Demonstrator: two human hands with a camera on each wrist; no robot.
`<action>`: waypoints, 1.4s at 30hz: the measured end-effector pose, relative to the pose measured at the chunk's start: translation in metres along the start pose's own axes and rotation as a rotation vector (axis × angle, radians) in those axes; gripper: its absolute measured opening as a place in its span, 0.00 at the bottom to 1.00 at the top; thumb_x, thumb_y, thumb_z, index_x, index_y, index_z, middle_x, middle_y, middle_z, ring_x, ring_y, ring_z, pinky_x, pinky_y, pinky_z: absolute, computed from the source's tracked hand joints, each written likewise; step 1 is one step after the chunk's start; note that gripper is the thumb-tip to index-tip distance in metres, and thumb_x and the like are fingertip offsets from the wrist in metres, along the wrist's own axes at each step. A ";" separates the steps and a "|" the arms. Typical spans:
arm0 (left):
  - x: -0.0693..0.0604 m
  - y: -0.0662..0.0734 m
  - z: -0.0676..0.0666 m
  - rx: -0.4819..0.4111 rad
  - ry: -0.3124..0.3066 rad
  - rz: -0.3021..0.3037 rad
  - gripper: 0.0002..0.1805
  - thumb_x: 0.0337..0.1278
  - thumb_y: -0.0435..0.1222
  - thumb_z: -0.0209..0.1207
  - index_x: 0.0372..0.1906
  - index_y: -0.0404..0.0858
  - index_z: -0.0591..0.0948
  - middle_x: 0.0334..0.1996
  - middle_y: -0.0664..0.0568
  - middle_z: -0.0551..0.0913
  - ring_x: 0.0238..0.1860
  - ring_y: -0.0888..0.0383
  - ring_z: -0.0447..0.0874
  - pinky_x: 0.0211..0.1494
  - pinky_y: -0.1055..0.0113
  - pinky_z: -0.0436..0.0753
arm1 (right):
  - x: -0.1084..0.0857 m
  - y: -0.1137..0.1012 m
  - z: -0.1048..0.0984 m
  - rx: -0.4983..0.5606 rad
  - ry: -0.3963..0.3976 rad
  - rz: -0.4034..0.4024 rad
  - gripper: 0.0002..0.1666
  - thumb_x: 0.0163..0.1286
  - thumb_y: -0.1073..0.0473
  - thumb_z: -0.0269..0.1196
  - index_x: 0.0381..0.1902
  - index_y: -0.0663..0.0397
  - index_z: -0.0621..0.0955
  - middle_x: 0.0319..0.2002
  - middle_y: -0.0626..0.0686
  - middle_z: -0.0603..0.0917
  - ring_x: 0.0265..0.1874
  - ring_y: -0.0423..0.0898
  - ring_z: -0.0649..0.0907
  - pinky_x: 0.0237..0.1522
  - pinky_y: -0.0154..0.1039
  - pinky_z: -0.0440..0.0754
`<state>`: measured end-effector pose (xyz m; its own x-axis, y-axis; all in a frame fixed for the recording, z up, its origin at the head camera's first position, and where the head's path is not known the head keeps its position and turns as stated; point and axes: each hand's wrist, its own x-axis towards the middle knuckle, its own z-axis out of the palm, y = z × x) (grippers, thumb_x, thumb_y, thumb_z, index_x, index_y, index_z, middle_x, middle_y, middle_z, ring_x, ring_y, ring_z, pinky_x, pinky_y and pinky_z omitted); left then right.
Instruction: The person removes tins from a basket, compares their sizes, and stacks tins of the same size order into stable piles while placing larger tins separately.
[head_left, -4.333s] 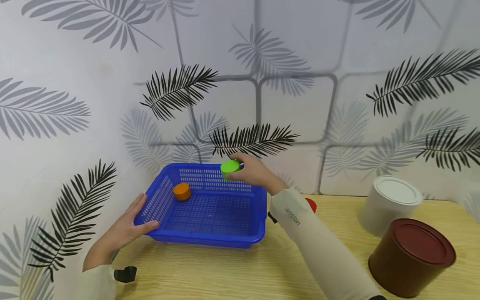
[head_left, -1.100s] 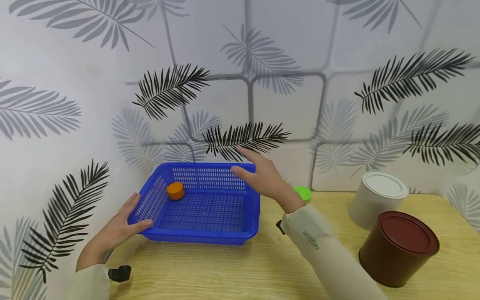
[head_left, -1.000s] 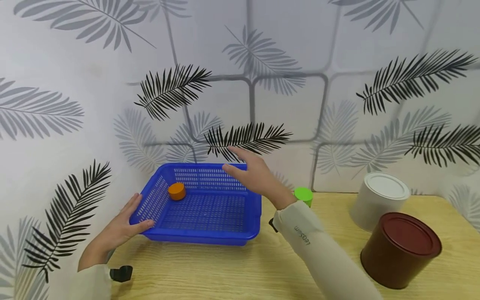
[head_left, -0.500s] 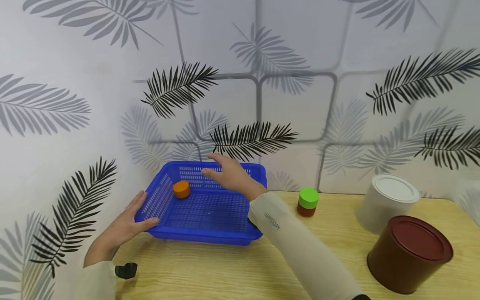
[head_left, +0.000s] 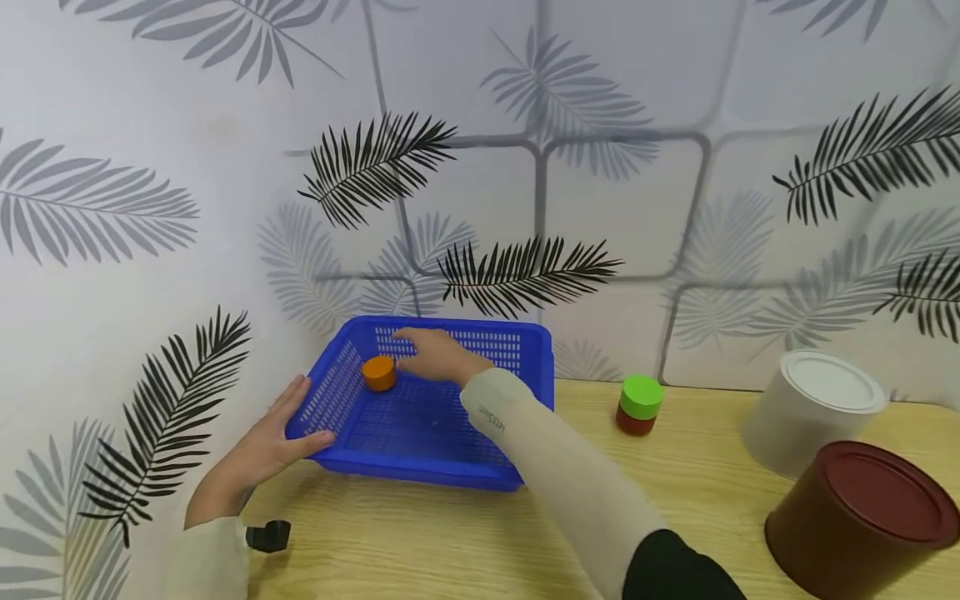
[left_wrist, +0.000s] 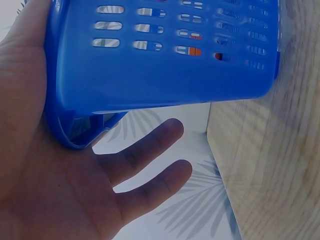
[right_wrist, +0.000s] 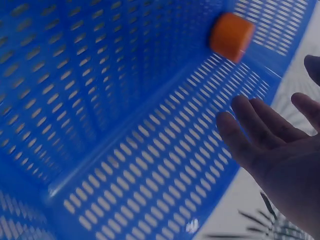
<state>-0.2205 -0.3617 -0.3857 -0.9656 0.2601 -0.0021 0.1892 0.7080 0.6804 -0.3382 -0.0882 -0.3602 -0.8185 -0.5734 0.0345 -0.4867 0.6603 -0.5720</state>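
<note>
A blue perforated plastic basket (head_left: 420, 481) stands on the table, with an orange cylinder (head_left: 379, 374) in its far left corner. My left hand (head_left: 262, 446) rests against the basket's left end, its rim between thumb and palm; in the left wrist view the fingers (left_wrist: 145, 152) stretch out straight. Inside the basket, my right hand (head_left: 435, 354) reaches in just right of the orange cylinder (right_wrist: 231, 37). Its fingers are spread and a small gap separates them from the cylinder. On the table to the right, a green cylinder (head_left: 641, 397) sits on top of a red cylinder (head_left: 634, 423).
A white lidded tub (head_left: 813, 412) and a brown lidded tub (head_left: 858, 517) stand on the right side of the wooden table (head_left: 420, 542). Behind everything rises a wall (head_left: 615, 208) with a leaf pattern.
Earlier my right hand held the green cylinder over the basket; that now sits on the red one. The right hand has since moved left and down into the basket. My left hand stays at the rim.
</note>
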 end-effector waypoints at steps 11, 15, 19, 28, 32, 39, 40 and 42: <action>0.001 -0.001 -0.001 -0.022 -0.004 -0.013 0.57 0.61 0.50 0.65 0.82 0.37 0.41 0.81 0.38 0.35 0.76 0.27 0.34 0.66 0.23 0.46 | 0.033 0.009 0.035 -0.090 -0.244 0.101 0.48 0.71 0.56 0.66 0.82 0.38 0.55 0.75 0.50 0.66 0.68 0.50 0.72 0.68 0.45 0.68; 0.001 0.001 -0.002 -0.025 -0.002 0.002 0.57 0.61 0.50 0.65 0.82 0.38 0.41 0.81 0.39 0.35 0.76 0.28 0.34 0.67 0.23 0.46 | 0.033 0.008 0.031 -0.164 -0.203 0.063 0.33 0.71 0.58 0.64 0.72 0.50 0.70 0.63 0.53 0.78 0.58 0.49 0.78 0.59 0.41 0.74; -0.001 0.001 -0.001 -0.024 -0.005 0.005 0.58 0.60 0.50 0.66 0.82 0.38 0.41 0.81 0.39 0.35 0.76 0.28 0.34 0.66 0.23 0.46 | 0.033 0.011 0.031 -0.172 -0.153 0.041 0.35 0.74 0.54 0.63 0.73 0.57 0.66 0.59 0.55 0.80 0.52 0.48 0.80 0.55 0.39 0.76; 0.000 0.002 -0.003 -0.003 -0.008 0.009 0.58 0.61 0.50 0.65 0.82 0.38 0.40 0.81 0.38 0.35 0.76 0.27 0.34 0.65 0.22 0.47 | 0.020 0.006 0.026 -0.230 -0.192 0.067 0.23 0.66 0.51 0.71 0.53 0.52 0.76 0.39 0.48 0.80 0.36 0.44 0.78 0.39 0.36 0.76; 0.001 0.003 -0.003 0.017 -0.011 0.010 0.58 0.62 0.51 0.65 0.82 0.38 0.39 0.81 0.37 0.34 0.76 0.26 0.35 0.65 0.22 0.49 | 0.013 0.003 0.015 -0.203 -0.205 0.029 0.19 0.64 0.54 0.72 0.47 0.54 0.77 0.36 0.49 0.79 0.34 0.44 0.78 0.35 0.35 0.77; -0.001 0.003 -0.001 0.040 -0.031 0.005 0.57 0.64 0.51 0.63 0.82 0.38 0.38 0.80 0.37 0.33 0.75 0.25 0.35 0.64 0.22 0.49 | -0.014 -0.009 -0.020 -0.058 -0.131 -0.027 0.24 0.66 0.56 0.71 0.57 0.56 0.79 0.48 0.51 0.81 0.41 0.45 0.79 0.41 0.33 0.78; -0.001 0.003 -0.002 0.043 -0.033 0.006 0.57 0.64 0.51 0.63 0.82 0.38 0.38 0.80 0.37 0.33 0.75 0.25 0.35 0.64 0.22 0.49 | -0.019 -0.010 -0.026 -0.031 -0.111 -0.027 0.26 0.66 0.55 0.71 0.60 0.55 0.78 0.51 0.52 0.81 0.42 0.44 0.79 0.43 0.33 0.78; -0.002 0.003 -0.002 0.048 -0.039 0.004 0.57 0.64 0.52 0.63 0.82 0.38 0.38 0.80 0.38 0.33 0.75 0.25 0.35 0.64 0.21 0.49 | -0.032 -0.010 -0.040 0.030 -0.072 -0.025 0.31 0.67 0.55 0.70 0.65 0.56 0.76 0.54 0.52 0.81 0.44 0.44 0.80 0.46 0.33 0.79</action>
<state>-0.2188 -0.3614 -0.3826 -0.9573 0.2878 -0.0284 0.2026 0.7373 0.6444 -0.3191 -0.0569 -0.3234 -0.7813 -0.6241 -0.0095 -0.4969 0.6311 -0.5957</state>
